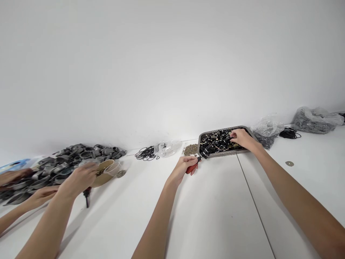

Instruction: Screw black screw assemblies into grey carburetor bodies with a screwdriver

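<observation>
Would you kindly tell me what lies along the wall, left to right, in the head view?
Pile of grey metal parts, black rings, clear bag, heap of small brown pieces, metal tray, bubble-wrap bag, black cable bundle, grey bag.

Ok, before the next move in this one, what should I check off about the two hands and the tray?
1. Grip: left hand closed around the red-handled tool: ok.
2. Tool tip lies at the near left corner of the metal tray: ok.
3. Reach: right hand is inside the tray, on the black parts: ok.
4. Right fingers have one part pinched: cannot tell.
5. Spacing: co-worker's hand is far to the left, apart from both hands: ok.
</observation>
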Motion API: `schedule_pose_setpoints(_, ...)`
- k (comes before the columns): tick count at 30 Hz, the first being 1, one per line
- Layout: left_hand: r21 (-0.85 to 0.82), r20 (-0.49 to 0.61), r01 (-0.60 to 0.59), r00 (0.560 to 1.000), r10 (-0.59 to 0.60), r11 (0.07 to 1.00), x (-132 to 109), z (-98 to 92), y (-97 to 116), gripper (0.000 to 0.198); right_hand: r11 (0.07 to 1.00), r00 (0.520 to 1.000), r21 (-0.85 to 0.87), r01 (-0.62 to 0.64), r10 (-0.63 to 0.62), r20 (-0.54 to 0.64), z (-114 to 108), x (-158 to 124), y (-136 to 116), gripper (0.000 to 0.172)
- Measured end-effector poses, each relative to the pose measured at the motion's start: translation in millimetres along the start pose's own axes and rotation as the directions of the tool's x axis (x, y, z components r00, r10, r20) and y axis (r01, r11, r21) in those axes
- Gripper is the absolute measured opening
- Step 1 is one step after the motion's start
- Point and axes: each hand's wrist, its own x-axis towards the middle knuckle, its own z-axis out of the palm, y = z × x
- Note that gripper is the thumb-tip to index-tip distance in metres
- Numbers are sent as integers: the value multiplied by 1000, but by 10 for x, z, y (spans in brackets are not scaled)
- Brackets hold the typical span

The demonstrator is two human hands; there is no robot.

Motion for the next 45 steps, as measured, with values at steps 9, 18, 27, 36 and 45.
schedule_pose_setpoints(9, -17, -22, 3, 1000, -4, 1000, -21, 22, 39, 29, 901, 991, 432, 29, -81, 103, -142, -77, -317, 23)
schedule_pose_setpoints(18, 25, -28, -10, 1000, 11, 1000, 14, 16, -22, 32, 893, 977, 447, 56, -141, 160, -88, -37, -328, 41)
schedule_pose_setpoints(27, 10, 5, 15, 1000, -15, 1000, -45, 87, 86, 30, 928, 936, 350, 130, -232, 265, -99, -67, -478, 52)
schedule_pose_setpoints(36, 7, 36, 23, 999, -23, 1000, -5, 67, 26, 25, 943, 909, 304, 136, -241, 341, -108, -158, -685, 49)
schedule_pose_setpoints(45, 25, 13, 3, 1000, -4, 1000, -5, 55, 22, 26, 902, 942, 394, 174, -269, 199, -191, -107, -536, 39)
